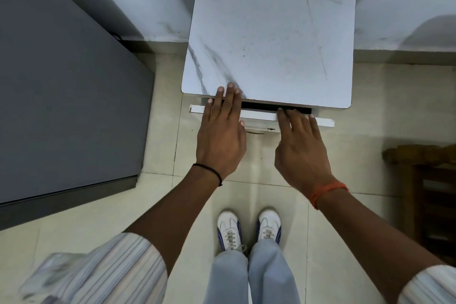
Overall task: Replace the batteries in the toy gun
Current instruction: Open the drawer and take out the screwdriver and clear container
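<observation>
At the marble-topped cabinet (269, 32), we are resting our left hand (220, 136) and right hand (302, 147), fingers straight and slightly apart, on its barely open drawer (259, 115).

No legible text or labels

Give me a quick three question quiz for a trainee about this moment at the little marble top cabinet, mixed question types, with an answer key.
1. True or false: the drawer under the marble top is fully closed.
2. Multiple choice: the left hand has its fingertips on A) the floor, B) the marble top's front edge, C) the grey cabinet.
3. Short answer: what does the right hand touch?

Key
1. False; a dark gap shows, so it is slightly open.
2. B.
3. The drawer's white front, fingers laid over its top edge. No toy gun or batteries are in view.
</observation>
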